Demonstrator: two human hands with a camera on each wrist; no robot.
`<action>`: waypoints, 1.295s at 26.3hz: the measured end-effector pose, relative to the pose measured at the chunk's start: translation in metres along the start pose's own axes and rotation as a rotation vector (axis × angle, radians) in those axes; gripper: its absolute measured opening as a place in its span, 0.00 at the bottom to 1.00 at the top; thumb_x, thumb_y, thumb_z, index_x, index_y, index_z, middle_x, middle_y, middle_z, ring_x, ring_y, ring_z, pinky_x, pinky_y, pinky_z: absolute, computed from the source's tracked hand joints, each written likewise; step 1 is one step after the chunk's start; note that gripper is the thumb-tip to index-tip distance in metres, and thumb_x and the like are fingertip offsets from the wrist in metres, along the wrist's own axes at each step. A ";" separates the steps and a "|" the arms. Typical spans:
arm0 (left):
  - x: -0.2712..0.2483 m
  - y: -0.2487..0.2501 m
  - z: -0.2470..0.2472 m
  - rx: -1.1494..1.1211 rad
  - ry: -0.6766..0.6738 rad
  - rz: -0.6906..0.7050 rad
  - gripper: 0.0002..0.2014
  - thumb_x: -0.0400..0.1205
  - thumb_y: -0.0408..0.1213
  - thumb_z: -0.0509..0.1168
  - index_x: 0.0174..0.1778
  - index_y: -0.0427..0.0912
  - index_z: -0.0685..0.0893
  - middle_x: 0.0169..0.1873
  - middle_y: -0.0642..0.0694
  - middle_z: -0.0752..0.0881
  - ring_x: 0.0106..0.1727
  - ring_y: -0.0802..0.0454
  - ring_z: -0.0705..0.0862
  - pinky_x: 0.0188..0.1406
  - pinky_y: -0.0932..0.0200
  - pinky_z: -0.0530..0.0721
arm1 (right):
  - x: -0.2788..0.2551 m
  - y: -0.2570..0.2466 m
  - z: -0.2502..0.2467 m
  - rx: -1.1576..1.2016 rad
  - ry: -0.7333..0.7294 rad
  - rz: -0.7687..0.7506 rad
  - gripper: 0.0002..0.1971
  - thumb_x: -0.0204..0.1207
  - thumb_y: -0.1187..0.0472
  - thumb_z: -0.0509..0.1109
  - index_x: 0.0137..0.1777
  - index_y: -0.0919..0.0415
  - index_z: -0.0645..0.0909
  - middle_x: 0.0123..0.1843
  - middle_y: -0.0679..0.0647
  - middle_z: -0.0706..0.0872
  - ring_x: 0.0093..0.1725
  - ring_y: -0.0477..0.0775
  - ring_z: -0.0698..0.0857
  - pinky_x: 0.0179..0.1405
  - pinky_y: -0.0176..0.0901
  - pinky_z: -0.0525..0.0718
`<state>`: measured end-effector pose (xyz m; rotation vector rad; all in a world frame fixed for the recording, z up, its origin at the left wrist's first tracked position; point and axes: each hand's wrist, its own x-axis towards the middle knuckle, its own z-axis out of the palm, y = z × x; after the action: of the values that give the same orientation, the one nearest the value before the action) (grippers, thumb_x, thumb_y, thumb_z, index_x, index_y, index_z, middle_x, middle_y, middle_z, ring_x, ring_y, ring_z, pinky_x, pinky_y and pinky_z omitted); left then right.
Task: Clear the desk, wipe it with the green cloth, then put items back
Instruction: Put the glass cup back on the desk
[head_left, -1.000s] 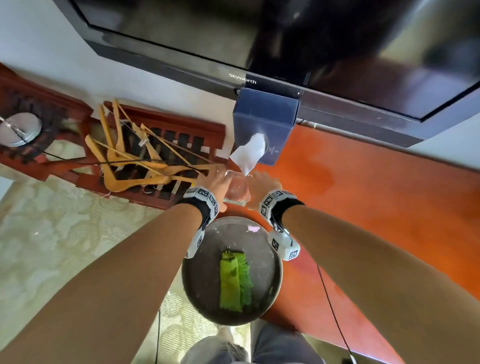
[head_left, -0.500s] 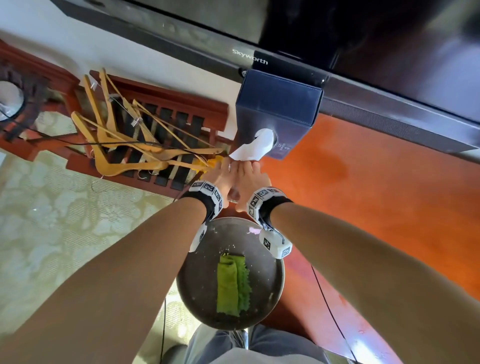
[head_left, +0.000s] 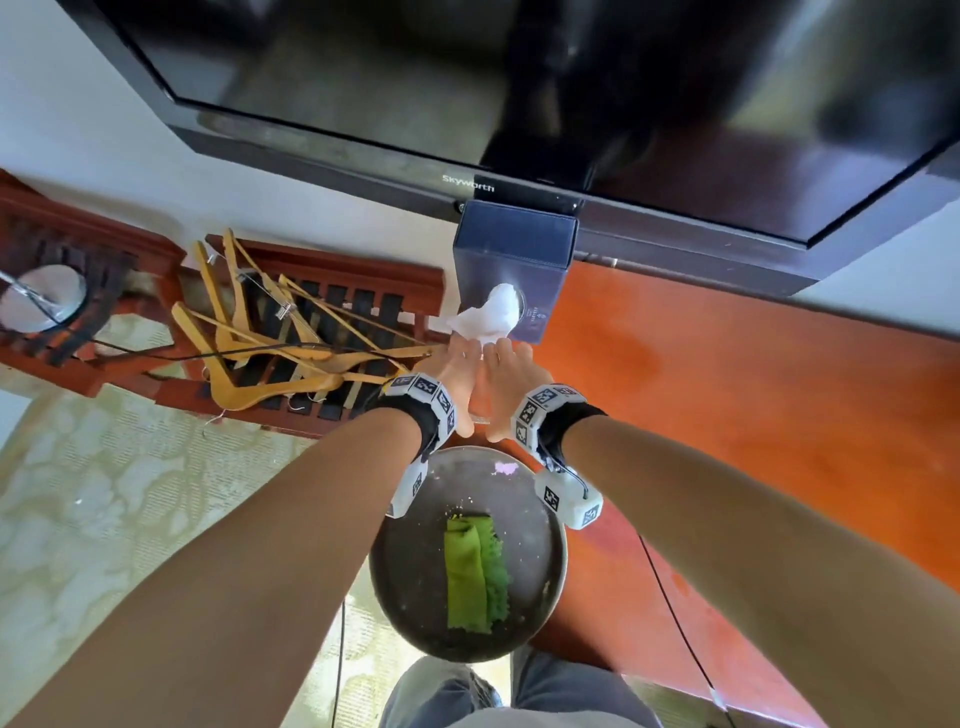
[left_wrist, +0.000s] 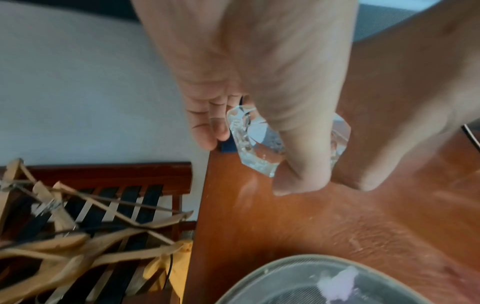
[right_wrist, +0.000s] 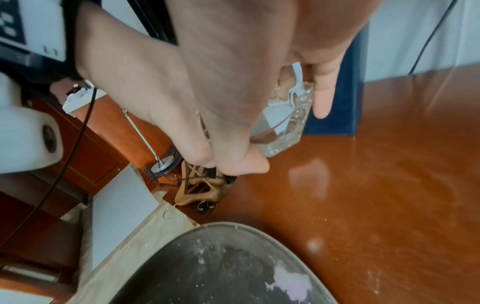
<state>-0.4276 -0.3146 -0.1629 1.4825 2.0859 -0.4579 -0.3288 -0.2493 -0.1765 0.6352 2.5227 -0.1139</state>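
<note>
Both hands meet at the far left corner of the orange-brown desk (head_left: 753, 415), just in front of the dark blue tissue box (head_left: 511, 260) that stands under the black television (head_left: 467, 78). The left hand (head_left: 457, 379) and the right hand (head_left: 511, 384) share one clear faceted glass piece (left_wrist: 255, 144): in the left wrist view the left thumb and fingers curl round its near and left sides, and in the right wrist view the right fingers curl round its far side, so each grip grasps the glass. Whether it rests on the desk or hangs just above it cannot be told. A white tissue (head_left: 491, 314) sticks out of the box, right above the fingertips. Nearer the person, a round grey metal tray (head_left: 545, 525) overhangs the desk's left edge, and the folded green cloth (head_left: 472, 571) lies in its middle, well apart from both hands. A small pale pink scrap (head_left: 505, 468) lies at the tray's far rim. Left of the desk, wooden hangers (head_left: 260, 358) lie piled on a dark red slatted rack (head_left: 332, 291).
</note>
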 end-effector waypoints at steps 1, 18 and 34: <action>-0.008 0.004 -0.005 0.025 0.030 0.019 0.57 0.54 0.49 0.83 0.75 0.46 0.56 0.70 0.41 0.64 0.67 0.39 0.77 0.56 0.43 0.86 | -0.013 0.002 -0.006 -0.032 0.034 0.002 0.54 0.65 0.37 0.74 0.82 0.67 0.55 0.67 0.59 0.71 0.63 0.60 0.71 0.59 0.52 0.73; -0.161 0.123 -0.078 0.204 0.305 0.275 0.54 0.54 0.56 0.80 0.74 0.43 0.64 0.66 0.46 0.69 0.69 0.44 0.76 0.60 0.43 0.83 | -0.244 0.025 -0.068 0.145 0.137 0.355 0.65 0.55 0.39 0.84 0.85 0.58 0.49 0.77 0.55 0.62 0.74 0.64 0.66 0.69 0.57 0.76; -0.250 0.389 -0.089 0.325 0.451 0.377 0.51 0.57 0.56 0.80 0.74 0.43 0.66 0.68 0.45 0.72 0.69 0.45 0.75 0.59 0.47 0.80 | -0.471 0.172 0.008 0.197 0.258 0.490 0.58 0.54 0.42 0.85 0.81 0.58 0.58 0.71 0.54 0.68 0.70 0.62 0.72 0.64 0.58 0.81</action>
<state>-0.0190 -0.3233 0.0707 2.2939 2.0418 -0.3472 0.1074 -0.2950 0.0677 1.4053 2.5292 -0.1074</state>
